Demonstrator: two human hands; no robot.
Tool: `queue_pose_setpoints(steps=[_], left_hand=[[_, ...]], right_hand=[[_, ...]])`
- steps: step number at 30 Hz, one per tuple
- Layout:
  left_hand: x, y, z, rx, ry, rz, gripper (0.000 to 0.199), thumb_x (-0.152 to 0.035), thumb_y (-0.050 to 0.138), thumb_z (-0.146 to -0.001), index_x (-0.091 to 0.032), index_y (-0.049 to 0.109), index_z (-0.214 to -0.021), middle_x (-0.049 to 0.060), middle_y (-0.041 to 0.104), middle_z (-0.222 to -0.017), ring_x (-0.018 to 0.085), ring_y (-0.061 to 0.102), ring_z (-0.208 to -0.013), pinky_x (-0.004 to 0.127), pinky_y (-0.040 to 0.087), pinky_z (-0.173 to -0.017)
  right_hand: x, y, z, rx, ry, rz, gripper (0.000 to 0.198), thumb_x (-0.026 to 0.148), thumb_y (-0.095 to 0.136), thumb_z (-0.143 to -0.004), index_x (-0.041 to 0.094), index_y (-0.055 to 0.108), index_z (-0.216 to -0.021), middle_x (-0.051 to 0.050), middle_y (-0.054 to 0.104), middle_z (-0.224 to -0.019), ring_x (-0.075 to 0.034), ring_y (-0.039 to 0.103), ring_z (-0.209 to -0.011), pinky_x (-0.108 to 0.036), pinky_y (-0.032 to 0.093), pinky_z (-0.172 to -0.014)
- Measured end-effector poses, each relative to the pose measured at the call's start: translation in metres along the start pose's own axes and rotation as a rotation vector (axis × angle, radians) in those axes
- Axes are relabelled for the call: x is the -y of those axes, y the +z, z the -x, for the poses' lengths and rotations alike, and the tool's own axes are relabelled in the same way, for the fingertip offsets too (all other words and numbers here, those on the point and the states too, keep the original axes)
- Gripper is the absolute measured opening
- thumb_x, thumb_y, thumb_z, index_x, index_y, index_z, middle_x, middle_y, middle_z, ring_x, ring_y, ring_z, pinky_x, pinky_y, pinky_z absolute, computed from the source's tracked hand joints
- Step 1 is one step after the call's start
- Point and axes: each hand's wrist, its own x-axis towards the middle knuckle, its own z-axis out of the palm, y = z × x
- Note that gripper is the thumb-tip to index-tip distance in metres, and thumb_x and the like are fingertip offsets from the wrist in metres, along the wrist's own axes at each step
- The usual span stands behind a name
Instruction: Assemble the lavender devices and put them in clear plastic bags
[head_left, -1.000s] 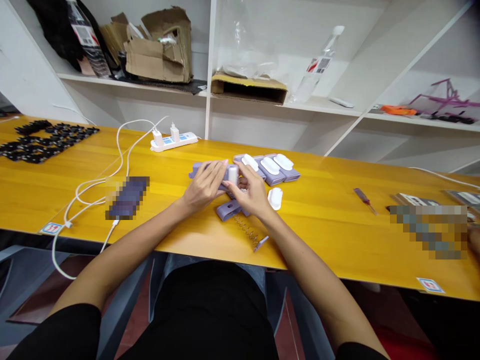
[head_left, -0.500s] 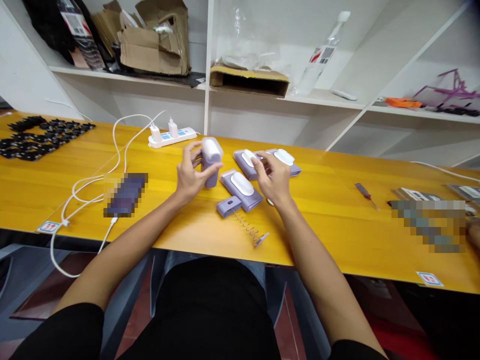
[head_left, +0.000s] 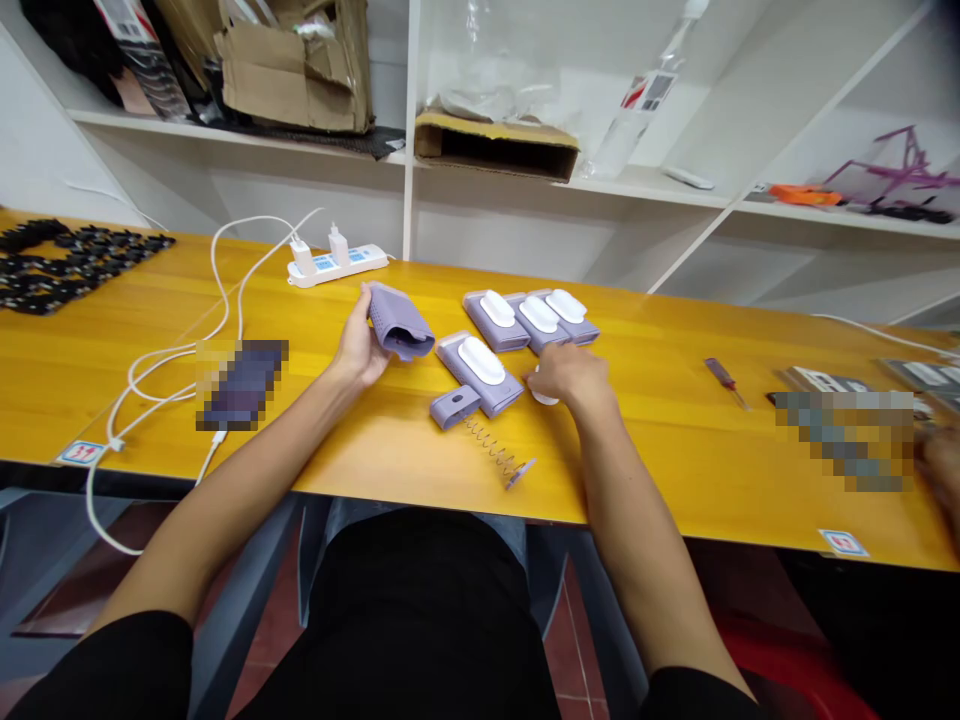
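Note:
My left hand (head_left: pixel 364 345) grips a hollow lavender case (head_left: pixel 399 322) above the table, its dotted side up and its open end tilted towards me. With fingers bent down, my right hand (head_left: pixel 574 375) takes hold of a small white piece (head_left: pixel 546 392) on the table; most of that piece is hidden. Between the hands lies a lavender case with a white oval part (head_left: pixel 481 360) on top. Nearer me are a short lavender ring-like part (head_left: pixel 455 407) and a thin coil spring (head_left: pixel 491 447) with a small flat end piece (head_left: pixel 521 473).
Several similar lavender cases with white tops (head_left: pixel 540 315) stand behind my right hand. To the left are a blurred-out phone (head_left: pixel 244 385), white cables and a power strip (head_left: pixel 337 264). A screwdriver (head_left: pixel 725 378) lies right. Another person's hand (head_left: pixel 941 460) shows at the right edge.
My left hand has turned the case so its hollow end faces me. My right hand has moved down and right from beside the rear cases to the small white piece.

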Motion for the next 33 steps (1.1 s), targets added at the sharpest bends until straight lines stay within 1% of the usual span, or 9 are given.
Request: queue_pose_setpoints(steps=[3, 7, 11, 14, 18, 23, 28, 31, 33], left_hand=[[-0.006, 0.005, 0.007, 0.112, -0.043, -0.001, 0.091, -0.097, 0.044, -0.090, -0.017, 0.071, -0.123, 0.020, 0.081, -0.111, 0.038, 0.079, -0.112, 0.055, 0.068, -0.091], [-0.012, 0.010, 0.015, 0.186, -0.044, -0.044, 0.092, -0.097, 0.042, -0.091, -0.016, 0.072, -0.124, 0.021, 0.081, -0.114, 0.038, 0.079, -0.114, 0.055, 0.068, -0.094], [-0.014, 0.014, 0.018, 0.161, -0.059, 0.012, 0.088, -0.094, 0.046, -0.092, -0.016, 0.072, -0.122, 0.019, 0.082, -0.110, 0.037, 0.080, -0.110, 0.054, 0.068, -0.095], [-0.016, 0.015, 0.018, 0.094, -0.080, 0.117, 0.077, -0.089, 0.055, -0.092, -0.018, 0.070, -0.119, 0.015, 0.081, -0.100, 0.033, 0.081, -0.099, 0.048, 0.070, -0.087], [-0.021, 0.010, 0.016, 0.017, -0.187, 0.197, 0.069, -0.084, 0.062, -0.092, -0.020, 0.069, -0.115, 0.008, 0.076, -0.083, 0.025, 0.078, -0.076, 0.035, 0.066, -0.065], [-0.021, 0.005, 0.013, 0.030, -0.274, 0.240, 0.074, -0.088, 0.058, -0.092, -0.019, 0.067, -0.115, 0.007, 0.071, -0.072, 0.020, 0.069, -0.057, 0.029, 0.056, -0.049], [-0.017, 0.009, 0.014, -0.027, -0.186, 0.225, 0.057, -0.072, 0.073, -0.094, -0.021, 0.064, -0.118, 0.001, 0.067, -0.069, 0.017, 0.070, -0.055, 0.026, 0.059, -0.054], [-0.018, 0.012, 0.016, -0.043, -0.154, 0.239, 0.047, -0.057, 0.078, -0.096, -0.022, 0.061, -0.122, 0.001, 0.071, -0.079, 0.021, 0.078, -0.069, 0.029, 0.065, -0.063], [-0.019, 0.012, 0.018, -0.045, -0.158, 0.237, 0.040, -0.047, 0.077, -0.097, -0.021, 0.060, -0.123, 0.003, 0.073, -0.085, 0.024, 0.081, -0.076, 0.032, 0.066, -0.066]], right_hand=[[0.017, 0.000, 0.003, 0.126, 0.102, 0.139, 0.053, 0.034, 0.082, -0.081, 0.012, 0.074, -0.128, -0.032, 0.077, -0.123, -0.044, 0.077, -0.115, -0.051, 0.062, -0.093], [0.038, -0.015, 0.012, 0.233, 0.130, 0.185, 0.066, 0.020, 0.077, -0.080, 0.008, 0.063, -0.142, -0.034, 0.072, -0.135, -0.047, 0.074, -0.124, -0.051, 0.062, -0.095], [0.039, -0.029, 0.016, 0.223, 0.139, 0.153, 0.057, 0.016, 0.071, -0.083, 0.010, 0.064, -0.139, -0.031, 0.073, -0.133, -0.044, 0.073, -0.125, -0.050, 0.060, -0.096], [0.035, -0.033, 0.017, 0.193, 0.157, 0.116, 0.046, 0.019, 0.068, -0.086, 0.014, 0.068, -0.132, -0.027, 0.076, -0.126, -0.041, 0.074, -0.120, -0.047, 0.059, -0.095], [0.032, -0.035, 0.018, 0.100, 0.174, 0.097, 0.044, 0.024, 0.064, -0.090, 0.013, 0.067, -0.133, -0.027, 0.074, -0.128, -0.040, 0.073, -0.118, -0.047, 0.057, -0.093], [0.033, -0.037, 0.021, -0.024, 0.170, 0.073, 0.044, 0.029, 0.060, -0.095, 0.011, 0.066, -0.134, -0.030, 0.072, -0.133, -0.044, 0.072, -0.120, -0.052, 0.056, -0.094], [0.032, -0.038, 0.021, -0.207, 0.156, -0.037, 0.048, 0.032, 0.061, -0.094, 0.010, 0.065, -0.137, -0.031, 0.072, -0.133, -0.047, 0.070, -0.120, -0.057, 0.054, -0.098], [0.033, -0.034, 0.017, -0.381, 0.032, -0.201, 0.045, 0.035, 0.063, -0.093, 0.013, 0.066, -0.133, -0.027, 0.073, -0.132, -0.044, 0.068, -0.121, -0.058, 0.053, -0.102], [0.037, -0.030, 0.015, -0.465, -0.054, -0.388, 0.040, 0.039, 0.066, -0.092, 0.017, 0.068, -0.126, -0.021, 0.076, -0.124, -0.040, 0.069, -0.116, -0.055, 0.055, -0.100]])
